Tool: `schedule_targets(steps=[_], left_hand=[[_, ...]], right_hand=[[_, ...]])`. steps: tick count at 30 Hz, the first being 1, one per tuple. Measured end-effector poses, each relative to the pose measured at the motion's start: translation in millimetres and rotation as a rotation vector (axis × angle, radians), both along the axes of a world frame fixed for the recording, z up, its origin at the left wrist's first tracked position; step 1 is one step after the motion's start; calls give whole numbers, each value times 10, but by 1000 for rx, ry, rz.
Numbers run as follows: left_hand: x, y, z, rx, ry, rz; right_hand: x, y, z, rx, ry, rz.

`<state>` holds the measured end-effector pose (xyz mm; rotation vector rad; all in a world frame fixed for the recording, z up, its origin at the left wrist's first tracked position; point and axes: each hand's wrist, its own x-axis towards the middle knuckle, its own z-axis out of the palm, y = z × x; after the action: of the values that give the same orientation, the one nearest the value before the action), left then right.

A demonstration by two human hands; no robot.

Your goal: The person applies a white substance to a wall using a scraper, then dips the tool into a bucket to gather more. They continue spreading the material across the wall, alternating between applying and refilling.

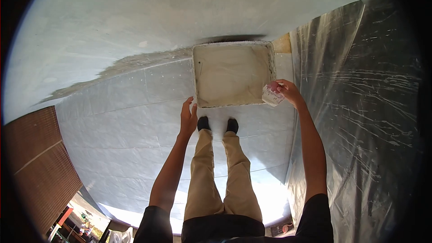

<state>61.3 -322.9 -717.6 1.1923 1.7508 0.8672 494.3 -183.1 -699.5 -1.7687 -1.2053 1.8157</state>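
Observation:
In the head view, a rectangular tray (195, 78) with a crusted white rim lies on the grey floor, a pale beige layer covering its inside. My right hand (291, 93) is closed on a small reddish cup (272, 93) coated with white residue, just over the tray's near right corner. The cup is tilted. Close to the near left corner of the tray is my left hand (189, 116), its fingers stretched out and holding nothing.
A pale grey wall (135, 13) rises behind the tray. Clear plastic sheeting (360, 90) with white splashes hangs over a dark surface at right. A brown ribbed mat (40, 166) lies at left. My feet (203, 123) are right at the tray's near side.

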Motion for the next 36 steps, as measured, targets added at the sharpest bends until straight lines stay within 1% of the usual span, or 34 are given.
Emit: schedule_targets(steps=[1,3,4,6,8,10,11,12,14,16,19,21,24,28,30,33,34,36], left_hand=[[-2,27,27,11,-6,-8],[5,87,114,33,-5,-18],[12,124,172,44,-10,-19],[32,230,337,70,-7,-37],[57,361,556,128,-41,-56],[56,555,848,203,-31,-76],[46,667,1022,223,-18,-98],[32,790,1191,244,-6,-119],[6,1086,1563,344,-8,-143],[-10,1381,2016,433,-47,-152],[21,1766,2887,589,-77,-153],[28,1952,3395,677,-87,-170],[8,2173,4128,820,-84,-211],[-30,2354,4981,1005,-38,-254],[-63,2424,5359,1058,-11,-264],[-104,2526,5916,1258,107,-260],[-113,2549,6109,1276,107,-258],[-125,2588,6471,1410,215,-188]], right_hand=[[20,-47,-27,13,5,-9],[20,-160,-7,102,122,11],[2,-209,43,117,127,3],[-113,-282,226,138,77,-120],[-203,-315,436,135,76,-160],[-291,-299,610,197,276,-308],[-325,-258,753,213,352,-331],[-385,-210,956,252,362,-331],[-511,-105,1402,302,511,-419],[-574,49,1897,352,524,-423],[-674,248,2640,448,606,-407],[-795,345,3278,519,646,-388],[-910,514,4031,635,690,-378],[-1104,638,5030,789,639,-426],[-1179,690,5484,856,639,-434],[-1233,819,6065,1077,632,-392],[-1251,861,6251,1094,634,-386],[-1278,954,6586,1268,548,-373]])
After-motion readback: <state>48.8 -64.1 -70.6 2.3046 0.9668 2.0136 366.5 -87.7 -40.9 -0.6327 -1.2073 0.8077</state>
